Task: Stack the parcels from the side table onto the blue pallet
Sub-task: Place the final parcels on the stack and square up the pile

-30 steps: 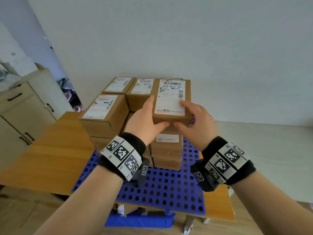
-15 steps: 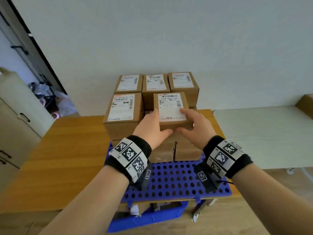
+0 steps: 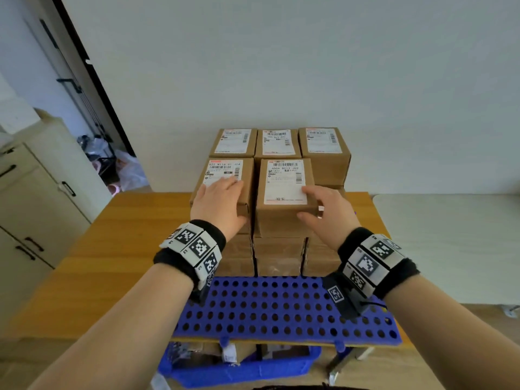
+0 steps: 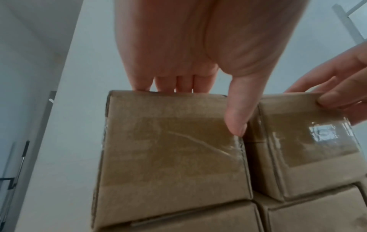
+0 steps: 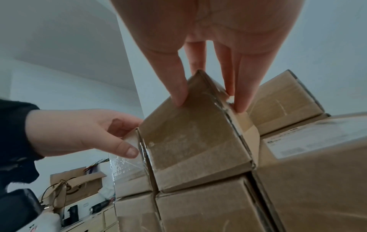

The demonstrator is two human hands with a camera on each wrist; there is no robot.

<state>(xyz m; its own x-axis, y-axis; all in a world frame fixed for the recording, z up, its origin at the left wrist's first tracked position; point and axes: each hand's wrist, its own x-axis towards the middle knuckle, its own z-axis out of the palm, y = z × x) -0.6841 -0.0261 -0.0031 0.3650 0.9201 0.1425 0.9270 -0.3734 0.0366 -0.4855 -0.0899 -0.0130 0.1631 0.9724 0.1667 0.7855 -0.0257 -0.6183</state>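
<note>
Cardboard parcels with white labels stand stacked on the blue perforated pallet (image 3: 281, 311). The parcel marked 400A (image 3: 284, 181) (image 5: 190, 138) (image 4: 309, 149) sits in the front row's middle, on top of the stack. My right hand (image 3: 326, 209) (image 5: 208, 39) touches its near right corner with straight fingers: thumb on the front face, the others on the top and the right side. My left hand (image 3: 219, 201) (image 4: 188, 55) lies flat on the neighbouring front-left parcel (image 3: 222, 175) (image 4: 170, 157), thumb down its front edge. Three more parcels form the back row.
The pallet lies on a wooden table (image 3: 98, 263) against a pale wall. A blue bin (image 3: 239, 367) sits under the table's front edge. A cream cabinet (image 3: 33, 206) stands at the left, a white surface (image 3: 450, 235) at the right.
Both hands held the 400A parcel by its sides; it now rests on the stack. The left hand has shifted to the front-left parcel. The view has swung left and down.
</note>
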